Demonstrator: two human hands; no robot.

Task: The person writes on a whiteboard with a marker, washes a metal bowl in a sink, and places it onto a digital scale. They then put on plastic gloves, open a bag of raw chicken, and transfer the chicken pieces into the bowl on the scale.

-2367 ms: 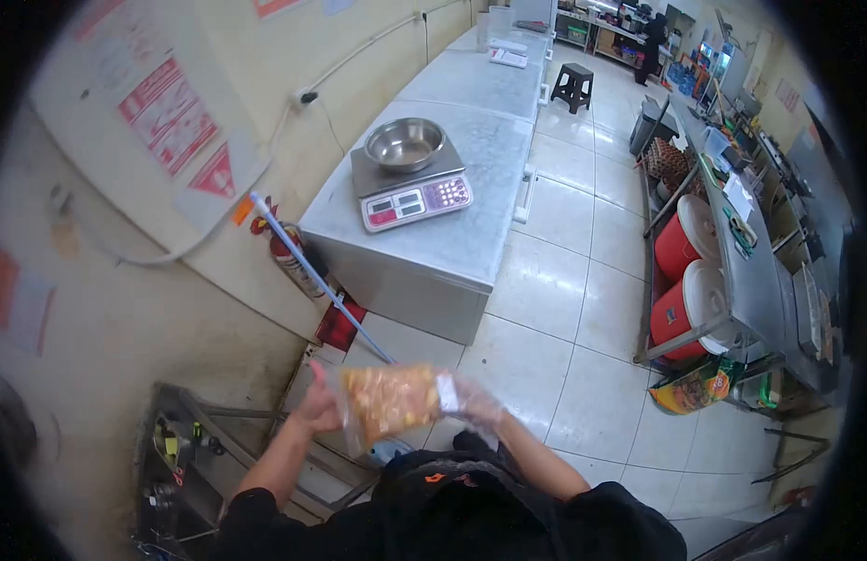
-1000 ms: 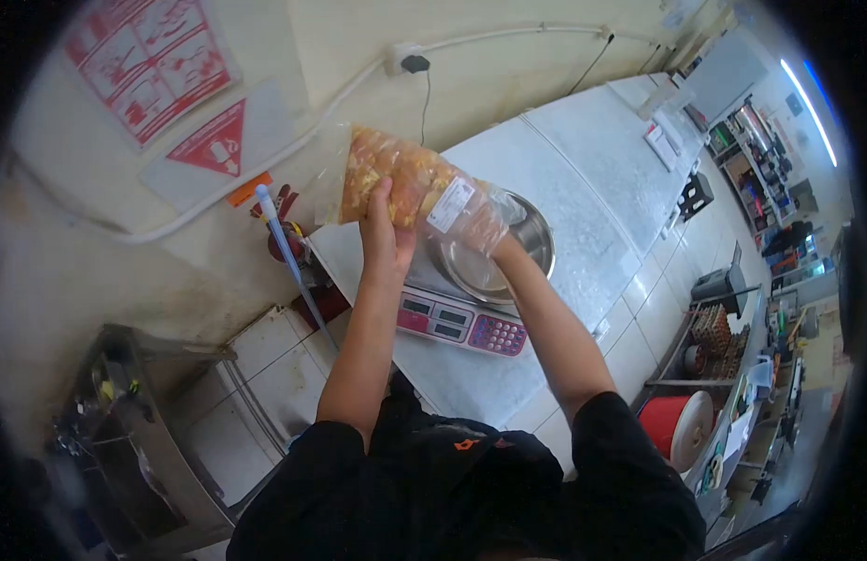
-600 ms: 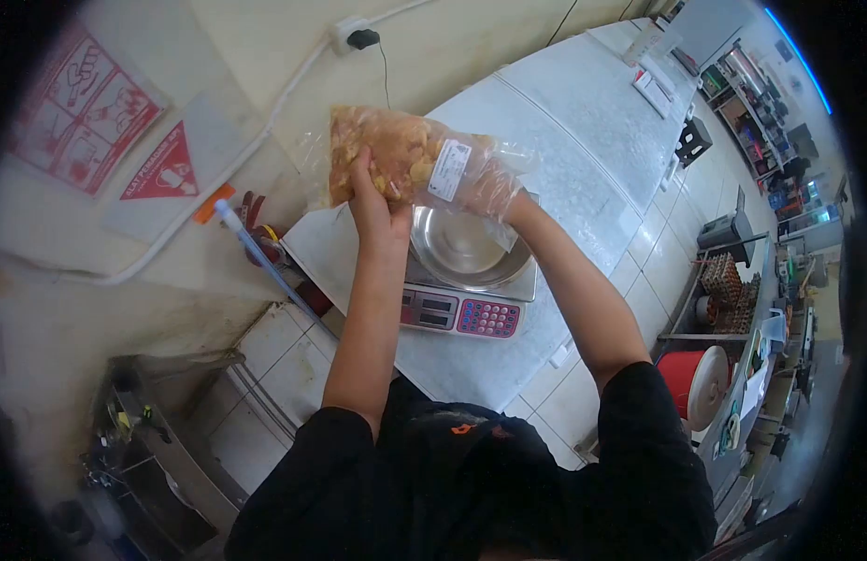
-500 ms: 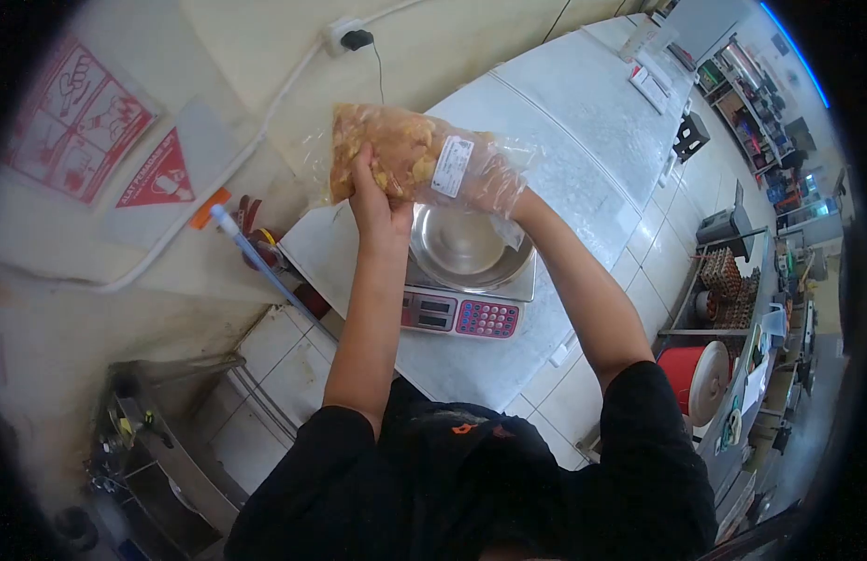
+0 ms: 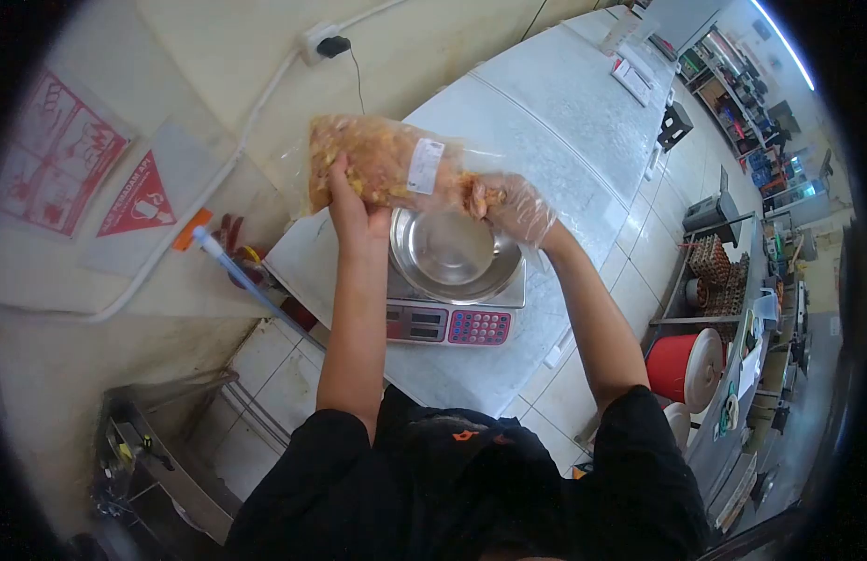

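Note:
My left hand [image 5: 349, 198] supports a clear plastic bag [image 5: 372, 154] of yellowish-orange meat pieces from below, with its fingers closed around it. A white label [image 5: 426, 165] is stuck on the bag's side. Clear plastic, looking like a thin glove, covers my right hand [image 5: 527, 208], which is closed on a meat piece [image 5: 483, 197] at the bag's right end. Below both hands, a round steel bowl [image 5: 452, 251] sits on a digital scale [image 5: 447, 324] with a keypad. The bowl's inside shows bare metal.
The scale stands on a pale marbled table [image 5: 536, 103] running away to the upper right. A wall socket [image 5: 323, 43] with a black plug is at upper left. On the right, a red pot [image 5: 674, 366] and egg trays [image 5: 723, 280] stand by a steel counter.
My right hand has drawn back from inside the bag toward the right and now shows a meat piece in its fingers. The bag has shifted slightly left and down in view.

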